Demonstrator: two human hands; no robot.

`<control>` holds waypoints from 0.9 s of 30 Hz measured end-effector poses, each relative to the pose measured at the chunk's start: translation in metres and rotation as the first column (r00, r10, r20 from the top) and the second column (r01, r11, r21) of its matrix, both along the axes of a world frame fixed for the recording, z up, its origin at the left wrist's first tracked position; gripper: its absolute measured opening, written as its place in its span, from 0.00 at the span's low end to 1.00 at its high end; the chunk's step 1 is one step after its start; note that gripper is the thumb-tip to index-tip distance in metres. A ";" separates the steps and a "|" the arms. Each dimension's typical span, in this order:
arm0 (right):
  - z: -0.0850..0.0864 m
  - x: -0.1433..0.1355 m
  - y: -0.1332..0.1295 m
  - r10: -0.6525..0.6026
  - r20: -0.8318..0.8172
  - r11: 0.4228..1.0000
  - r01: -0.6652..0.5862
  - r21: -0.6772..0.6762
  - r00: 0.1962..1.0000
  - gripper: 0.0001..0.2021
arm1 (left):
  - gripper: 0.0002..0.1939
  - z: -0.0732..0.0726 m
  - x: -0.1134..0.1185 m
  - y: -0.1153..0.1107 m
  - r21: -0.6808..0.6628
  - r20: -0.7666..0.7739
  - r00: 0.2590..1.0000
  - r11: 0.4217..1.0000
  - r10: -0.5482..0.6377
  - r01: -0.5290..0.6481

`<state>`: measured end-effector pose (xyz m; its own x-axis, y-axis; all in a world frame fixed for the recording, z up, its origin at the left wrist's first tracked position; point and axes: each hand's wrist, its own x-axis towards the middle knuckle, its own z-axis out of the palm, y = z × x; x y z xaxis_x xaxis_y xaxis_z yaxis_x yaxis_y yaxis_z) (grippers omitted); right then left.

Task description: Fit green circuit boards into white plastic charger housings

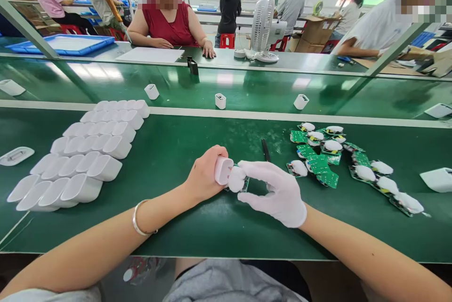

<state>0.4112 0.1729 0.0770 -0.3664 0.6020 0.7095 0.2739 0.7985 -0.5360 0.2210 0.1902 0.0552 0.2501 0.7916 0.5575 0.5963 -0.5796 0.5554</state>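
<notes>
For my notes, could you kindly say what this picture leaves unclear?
All in the head view:
Circuit board at the right hand: largely hidden by its white piece.
Left hand: some fingertips hidden by the hand itself.
Lower right white shell: cut off by the frame.

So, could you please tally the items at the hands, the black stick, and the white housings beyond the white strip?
Housing in the left hand: 1
Circuit board at the right hand: 1
Black stick: 1
White housings beyond the strip: 5
Total: 8
</notes>
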 end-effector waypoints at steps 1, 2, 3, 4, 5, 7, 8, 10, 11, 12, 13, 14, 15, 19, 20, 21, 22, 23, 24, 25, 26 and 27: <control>-0.001 0.001 0.000 0.001 -0.024 1.000 -0.001 -0.001 1.000 0.21 | 0.14 0.001 0.000 0.000 0.006 0.007 1.000 1.000 0.000 0.000; -0.003 0.001 0.000 0.002 -0.043 1.000 -0.002 -0.004 0.999 0.22 | 0.14 0.001 0.000 -0.001 0.010 0.015 1.000 1.000 0.005 -0.006; -0.003 0.002 -0.001 0.004 -0.058 1.000 -0.005 -0.007 0.998 0.23 | 0.14 0.002 0.001 -0.001 0.010 0.019 1.000 1.000 0.013 -0.013; -0.004 0.002 -0.001 0.005 -0.071 1.000 -0.006 -0.011 0.997 0.23 | 0.13 0.002 0.001 -0.001 0.006 0.019 1.000 1.000 0.022 -0.022; -0.005 0.002 -0.001 0.005 -0.084 1.000 -0.006 -0.014 0.996 0.23 | 0.13 0.003 0.001 -0.002 0.001 0.013 0.999 1.000 0.031 -0.031; -0.005 0.003 -0.002 0.009 -0.100 1.000 -0.010 -0.008 0.995 0.23 | 0.13 0.003 0.001 -0.002 -0.007 -0.005 0.999 0.999 0.036 -0.036; -0.004 0.003 -0.002 0.017 -0.093 1.000 -0.016 0.002 0.995 0.23 | 0.13 0.003 0.001 -0.003 -0.004 -0.011 0.999 0.999 0.033 -0.033; -0.004 0.002 -0.002 0.019 -0.044 1.000 -0.018 0.024 0.999 0.22 | 0.12 0.004 0.002 -0.004 0.024 -0.018 1.000 0.999 0.024 -0.024; -0.004 0.002 -0.001 0.008 -0.012 0.999 -0.007 0.037 1.000 0.21 | 0.12 0.004 0.003 -0.005 0.043 -0.022 0.999 0.999 0.023 -0.022; -0.003 0.001 -0.001 -0.012 0.019 0.999 0.011 0.053 1.000 0.21 | 0.11 0.005 0.003 -0.005 0.066 -0.026 0.999 0.997 0.028 -0.027; -0.003 0.001 -0.001 -0.037 0.046 0.997 0.034 0.070 0.998 0.20 | 0.11 0.006 0.004 -0.006 0.092 -0.031 0.999 0.995 0.035 -0.032; -0.003 0.001 -0.001 -0.059 0.071 0.995 0.052 0.088 0.996 0.21 | 0.11 0.007 0.004 -0.006 0.122 -0.035 0.999 0.992 0.041 -0.037; -0.002 0.001 -0.001 -0.074 0.091 0.992 0.063 0.113 0.993 0.21 | 0.11 0.008 0.005 -0.006 0.156 -0.040 0.998 0.987 0.045 -0.038; -0.002 -0.001 -0.001 -0.117 0.135 0.969 0.083 0.232 0.984 0.24 | 0.10 0.011 0.006 -0.006 0.281 -0.052 0.997 0.959 0.060 -0.043; -0.003 -0.001 0.000 -0.137 0.136 0.961 0.098 0.259 0.981 0.24 | 0.10 0.011 0.006 -0.006 0.298 -0.061 0.996 0.953 0.067 -0.046; -0.004 -0.002 0.001 -0.160 0.141 0.954 0.116 0.277 0.977 0.24 | 0.10 0.011 0.007 -0.006 0.310 -0.072 0.995 0.949 0.073 -0.047; -0.004 -0.002 0.002 -0.176 0.155 0.949 0.126 0.288 0.972 0.24 | 0.10 0.011 0.007 -0.005 0.319 -0.084 0.993 0.947 0.077 -0.046; -0.005 -0.002 0.002 -0.184 0.171 0.948 0.129 0.291 0.968 0.23 | 0.10 0.011 0.007 -0.006 0.324 -0.096 0.992 0.945 0.076 -0.041; -0.005 -0.002 0.003 -0.181 0.192 0.954 0.125 0.273 0.964 0.22 | 0.10 0.011 0.007 -0.006 0.325 -0.103 0.992 0.945 0.071 -0.034; -0.005 -0.002 0.003 -0.161 0.208 0.967 0.112 0.228 0.965 0.22 | 0.10 0.011 0.008 -0.006 0.320 -0.105 0.992 0.947 0.065 -0.028; -0.004 -0.002 0.002 -0.122 0.208 0.984 0.091 0.153 0.970 0.24 | 0.11 0.010 0.008 -0.007 0.308 -0.101 0.993 0.951 0.058 -0.024; -0.003 -0.002 0.001 -0.068 0.179 0.997 0.061 0.047 0.982 0.26 | 0.11 0.010 0.009 -0.008 0.289 -0.090 0.995 0.957 0.051 -0.023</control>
